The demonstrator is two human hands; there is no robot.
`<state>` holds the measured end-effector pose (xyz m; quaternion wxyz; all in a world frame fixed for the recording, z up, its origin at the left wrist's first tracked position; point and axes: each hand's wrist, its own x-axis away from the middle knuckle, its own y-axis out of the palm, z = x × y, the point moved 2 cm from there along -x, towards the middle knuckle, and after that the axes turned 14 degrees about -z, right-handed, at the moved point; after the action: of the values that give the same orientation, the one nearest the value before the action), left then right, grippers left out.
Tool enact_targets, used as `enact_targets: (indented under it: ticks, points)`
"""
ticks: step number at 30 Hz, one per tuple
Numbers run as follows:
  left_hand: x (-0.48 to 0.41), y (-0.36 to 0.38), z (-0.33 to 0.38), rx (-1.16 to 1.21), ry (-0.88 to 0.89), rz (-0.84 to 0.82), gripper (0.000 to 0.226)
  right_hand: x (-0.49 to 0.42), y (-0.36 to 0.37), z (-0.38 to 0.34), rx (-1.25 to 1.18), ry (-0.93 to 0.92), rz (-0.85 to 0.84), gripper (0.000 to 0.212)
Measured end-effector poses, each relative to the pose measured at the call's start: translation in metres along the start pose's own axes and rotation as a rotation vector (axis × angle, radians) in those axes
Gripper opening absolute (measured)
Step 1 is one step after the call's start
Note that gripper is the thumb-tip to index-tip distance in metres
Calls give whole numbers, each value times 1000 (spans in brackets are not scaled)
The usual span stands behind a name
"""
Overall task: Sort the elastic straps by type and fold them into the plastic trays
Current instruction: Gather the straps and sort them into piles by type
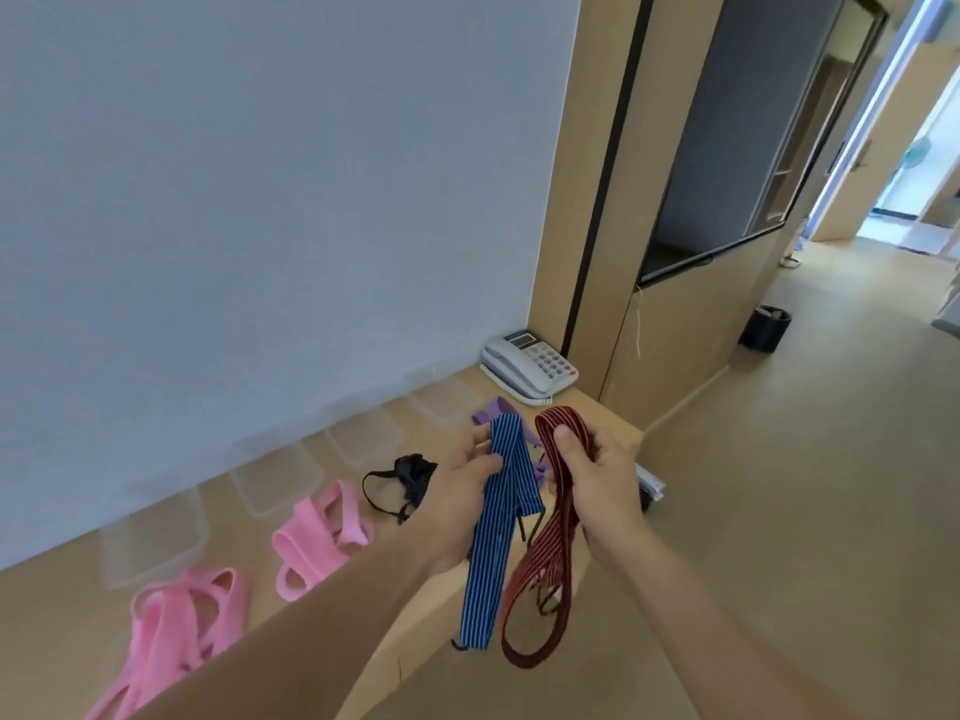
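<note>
My left hand (457, 491) grips a blue striped elastic strap (498, 537) that hangs down past the table's front edge. My right hand (597, 475) grips a red striped strap (545, 563), whose loops dangle beside the blue one. A purple strap (493, 410) lies on the table behind my hands. A black strap (408, 478) lies left of my left hand. Two pink straps (322, 532) (182, 621) lie further left. Several clear plastic trays (275, 478) stand in a row along the wall.
A grey desk phone (530, 366) sits at the table's far right corner. The wooden table (52, 605) ends just right of my hands. A black bin (764, 327) stands on the floor to the right.
</note>
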<state>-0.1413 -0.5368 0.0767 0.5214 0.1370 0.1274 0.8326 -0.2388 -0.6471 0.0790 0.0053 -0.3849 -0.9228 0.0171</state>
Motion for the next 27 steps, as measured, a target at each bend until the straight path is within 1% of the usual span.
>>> enact_targets:
  ticks: [2, 4, 6, 8, 11, 14, 18, 21, 24, 27]
  points:
    - [-27, 22, -5, 41, -13, 34, 34, -28, -7, 8, 56, 13, -13, 10]
    - [-56, 39, -5, 90, -14, 83, 36, -52, -16, 8, 110, -3, -55, 11]
    - [-82, 45, -4, 144, -3, 149, 36, -75, -26, 6, 174, -21, -107, 15]
    - [-103, 44, -4, 214, 8, 195, 35, -98, -33, 8, 194, 10, -165, 13]
    - [-137, 42, -3, 317, -1, 195, 32, -136, -41, 13, 252, 62, -228, 17]
    - [-178, 35, -1, 379, -15, 171, 39, -181, -46, 12, 341, 56, -230, 26]
    - [-227, 16, -2, 391, -27, 181, 45, -233, -51, 16, 479, 106, -252, 35]
    - [-256, 2, -12, 382, -59, 242, 45, -267, -49, 25, 565, 164, -308, 33]
    - [-277, -17, -31, 374, -110, 306, 45, -291, -41, 49, 617, 229, -383, 34]
    - [-295, -35, -47, 346, -145, 343, 45, -313, -36, 76, 639, 286, -399, 35]
